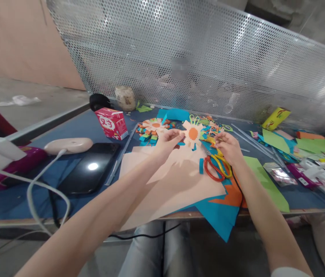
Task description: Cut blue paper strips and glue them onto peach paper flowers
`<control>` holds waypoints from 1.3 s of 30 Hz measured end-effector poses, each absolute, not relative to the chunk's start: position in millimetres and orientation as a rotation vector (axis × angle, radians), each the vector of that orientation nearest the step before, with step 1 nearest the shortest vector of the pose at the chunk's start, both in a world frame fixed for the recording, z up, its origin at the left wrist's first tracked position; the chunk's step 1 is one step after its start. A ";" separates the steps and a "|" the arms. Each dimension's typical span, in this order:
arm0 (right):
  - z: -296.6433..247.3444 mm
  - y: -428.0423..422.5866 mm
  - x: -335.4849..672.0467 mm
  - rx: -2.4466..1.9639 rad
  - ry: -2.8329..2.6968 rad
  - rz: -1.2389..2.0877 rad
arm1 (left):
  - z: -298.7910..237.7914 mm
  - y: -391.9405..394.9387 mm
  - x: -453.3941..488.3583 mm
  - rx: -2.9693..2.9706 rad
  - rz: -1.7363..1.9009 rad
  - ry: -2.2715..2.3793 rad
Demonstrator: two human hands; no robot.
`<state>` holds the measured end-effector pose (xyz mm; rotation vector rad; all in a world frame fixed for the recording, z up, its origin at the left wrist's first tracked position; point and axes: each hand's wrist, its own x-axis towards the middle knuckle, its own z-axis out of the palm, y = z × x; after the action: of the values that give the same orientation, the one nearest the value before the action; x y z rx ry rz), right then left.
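My left hand [168, 141] pinches the left edge of a peach paper flower [193, 134] with an orange centre, holding it just above the table. My right hand [228, 147] is closed to the right of the flower, fingers curled on a small paper piece I cannot make out. Scissors [217, 167] with red and yellow handles lie on the paper under my right hand. Large peach sheets [174, 184], teal paper [220, 215] and orange paper are spread below both hands. A second finished paper flower [154, 125] lies further back to the left.
A red carton [112, 122] stands at the left, near a black tablet [89, 169], a pale oval device [68, 146] and white cables. Green sheets [262, 181], plastic packets and scraps fill the right side. A perforated metal screen [208, 57] closes the back.
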<state>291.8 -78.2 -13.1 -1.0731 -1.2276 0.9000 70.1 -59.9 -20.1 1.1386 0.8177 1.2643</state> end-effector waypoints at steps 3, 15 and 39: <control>-14.0 -78.2 292.5 -1.133 -1.325 0.867 | -17.6 -59.8 69.4 1.127 1.282 0.813; -21.5 -85.1 278.2 -1.191 -1.602 0.939 | -32.0 -55.4 75.1 1.235 1.186 0.854; -24.9 -99.7 270.3 -0.728 -2.714 -0.486 | -34.8 -0.2 22.1 1.753 1.622 1.471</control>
<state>270.3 -99.7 -24.9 -0.7276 -2.7137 -0.4861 22.1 -0.2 -34.8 1.7532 1.4712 1.6222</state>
